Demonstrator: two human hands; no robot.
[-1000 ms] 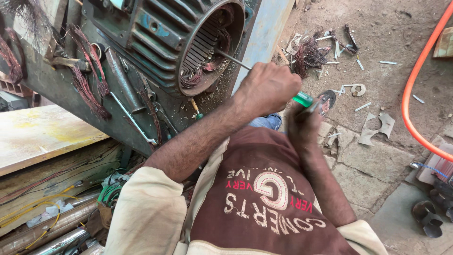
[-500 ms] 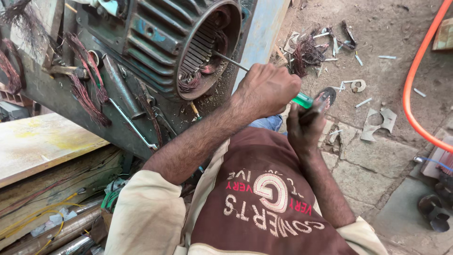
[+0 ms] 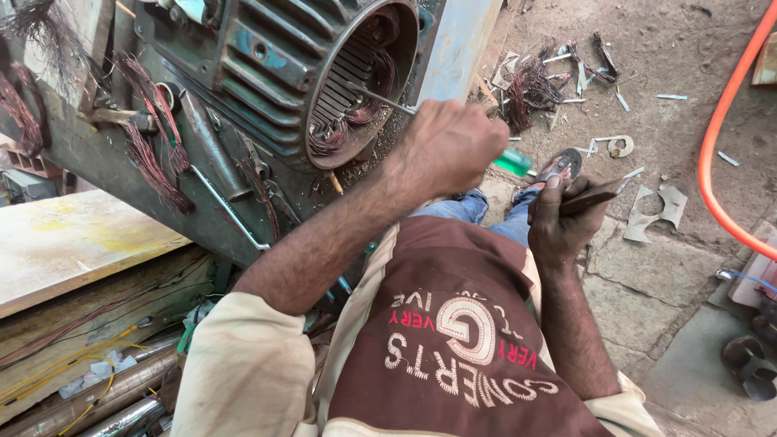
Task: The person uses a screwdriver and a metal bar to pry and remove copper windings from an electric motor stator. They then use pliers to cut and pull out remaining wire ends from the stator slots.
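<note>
Our left hand [image 3: 453, 150] is shut tight around a green-handled screwdriver [image 3: 511, 162], and its thin tip pokes into the slots of the big round motor shell [image 3: 267, 57] where the copper wire [image 3: 340, 133] sits. Our right hand [image 3: 558, 214] is apart from it, gripping a flat dark tool [image 3: 595, 194] just behind the handle. We think the poking goes best if we keep the tip straight along a slot and push slowly, so it does not slip.

The left hand [image 3: 453, 150] drives a green-handled screwdriver [image 3: 510, 162] into the motor housing [image 3: 275, 73]; the right hand [image 3: 558, 222] grips a flat tool [image 3: 595, 194].
</note>
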